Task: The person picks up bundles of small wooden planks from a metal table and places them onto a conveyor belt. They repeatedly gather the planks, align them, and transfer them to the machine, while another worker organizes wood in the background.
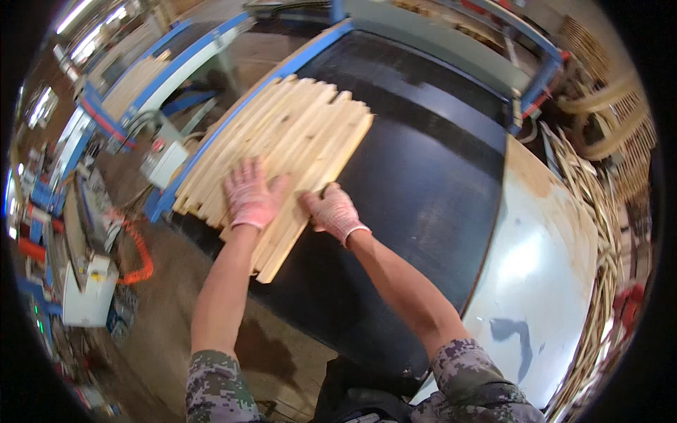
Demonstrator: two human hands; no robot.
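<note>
Pale wooden strips (289, 127) lie side by side in a slanting row, their ends uneven, on a black conveyor belt (423, 183). My left hand (252, 194), in a pink-and-white knit glove, rests flat on top of the strips near their closer end, fingers spread. At the row's right edge, my right hand (335, 211), gloved the same way, has its fingers bent over the outermost wooden strip (281, 254). That strip sticks out toward me past most of the others. The undersides of the right fingers are partly hidden.
A blue side rail (233, 116) borders the belt on the left. To the right lies a shiny metal sheet (532, 275), with thin wood offcuts (599, 211) heaped beyond it. A grey control box (166, 158) stands left of the rail, near an orange coiled hose (141, 257).
</note>
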